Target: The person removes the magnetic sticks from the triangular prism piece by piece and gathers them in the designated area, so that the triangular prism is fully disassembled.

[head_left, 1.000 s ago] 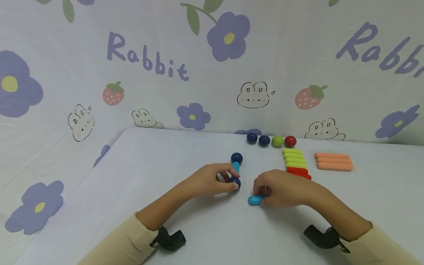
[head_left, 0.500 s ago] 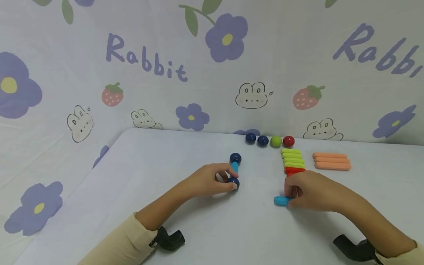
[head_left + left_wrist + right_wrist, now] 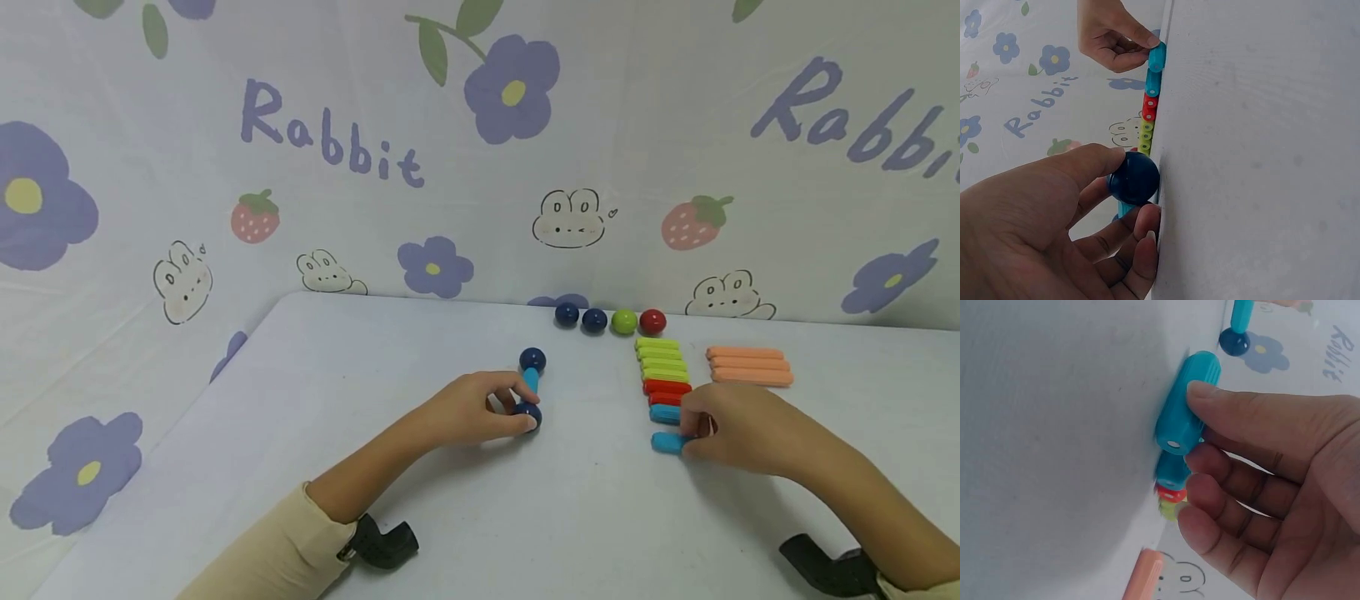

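Note:
My left hand (image 3: 480,408) pinches a navy ball (image 3: 1134,178) between thumb and fingers. That ball sits at the near end of a light-blue rod (image 3: 531,380), and another navy ball (image 3: 532,360) caps the far end. To the right, my right hand (image 3: 738,429) pinches a light-blue building rod (image 3: 1188,403), thumb on its side; its end shows a small pale disc. Just beyond lies a second light-blue rod (image 3: 664,414), next to red rods (image 3: 666,387) and lime-yellow rods (image 3: 662,358) lined up in a column. The hand hides the right ends of both blue rods.
Along the back edge of the white table (image 3: 420,333) stand two navy balls (image 3: 567,314), a green ball (image 3: 624,322) and a red ball (image 3: 652,322). Three orange rods (image 3: 748,367) lie right of the column. A printed cloth (image 3: 360,217) hangs behind.
My right hand has moved to the right with its blue rod, then slightly away from me toward the column. Another blue rod there has come into view. My left hand stays put.

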A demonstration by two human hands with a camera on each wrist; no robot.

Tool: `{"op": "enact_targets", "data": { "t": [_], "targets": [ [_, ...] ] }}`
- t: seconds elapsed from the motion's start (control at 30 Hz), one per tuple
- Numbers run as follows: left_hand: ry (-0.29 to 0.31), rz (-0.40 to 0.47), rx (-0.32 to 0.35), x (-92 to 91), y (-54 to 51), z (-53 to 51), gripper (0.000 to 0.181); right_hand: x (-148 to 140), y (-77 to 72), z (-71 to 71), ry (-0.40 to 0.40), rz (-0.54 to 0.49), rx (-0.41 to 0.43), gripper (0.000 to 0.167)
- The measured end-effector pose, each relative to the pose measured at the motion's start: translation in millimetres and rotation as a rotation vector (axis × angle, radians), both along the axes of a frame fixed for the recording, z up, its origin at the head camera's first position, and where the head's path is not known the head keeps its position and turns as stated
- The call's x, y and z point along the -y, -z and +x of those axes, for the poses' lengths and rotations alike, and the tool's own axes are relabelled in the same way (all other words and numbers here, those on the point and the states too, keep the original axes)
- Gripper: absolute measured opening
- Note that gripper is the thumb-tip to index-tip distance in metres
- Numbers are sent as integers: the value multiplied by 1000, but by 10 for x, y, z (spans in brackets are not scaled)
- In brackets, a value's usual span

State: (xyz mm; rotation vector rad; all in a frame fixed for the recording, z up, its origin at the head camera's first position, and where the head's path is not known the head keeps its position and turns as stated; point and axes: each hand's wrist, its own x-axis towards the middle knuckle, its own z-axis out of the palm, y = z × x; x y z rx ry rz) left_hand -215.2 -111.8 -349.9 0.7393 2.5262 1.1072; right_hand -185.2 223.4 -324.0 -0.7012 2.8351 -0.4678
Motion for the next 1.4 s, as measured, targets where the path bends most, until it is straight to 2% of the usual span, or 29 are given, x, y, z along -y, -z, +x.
{"op": "enact_targets", "data": {
  "t": [0.6,1.1,1.27,1.4],
  "targets": [
    [13,11,-7,-10,0,8,19,-150,61,-94,7,18,-116,22],
    [15,17,9,-18,2,7,19,-128,15,-92,5,24,-127,20],
    [13,10,10,-6,10,-5,20,27,-115,-205,-16,0,-162,16],
    [6,9,8,-2,18,-12,19,303,-221,-392,-69,-36,-141,14]
  ]
}}
